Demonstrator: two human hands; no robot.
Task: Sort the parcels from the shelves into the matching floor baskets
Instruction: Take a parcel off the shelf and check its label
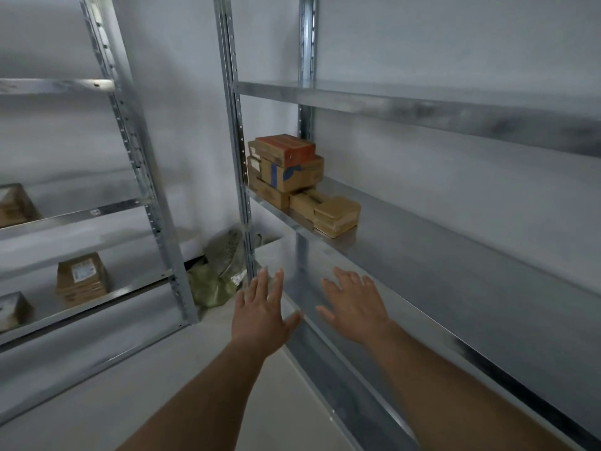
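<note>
Left hand (260,307) and right hand (354,307), both flat, fingers spread, holding nothing, are raised before a smooth galvanized steel shelf (455,255). Rectangular cardboard parcels (286,177), one orange-topped, are stacked at its far left end beside the perforated upright (239,157). Crumpled green plastic bag (211,284) lies below.

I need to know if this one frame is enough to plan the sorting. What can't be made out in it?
Head view:
- Floor baskets: out of frame.
- Labels on the stacked parcels: too small and blurred.
- Parcel at the left edge: cut off by the frame.
- Green bag: partly hidden by the shelf post.
- Whether the left hand or right hand touches the shelf: unclear.
</note>
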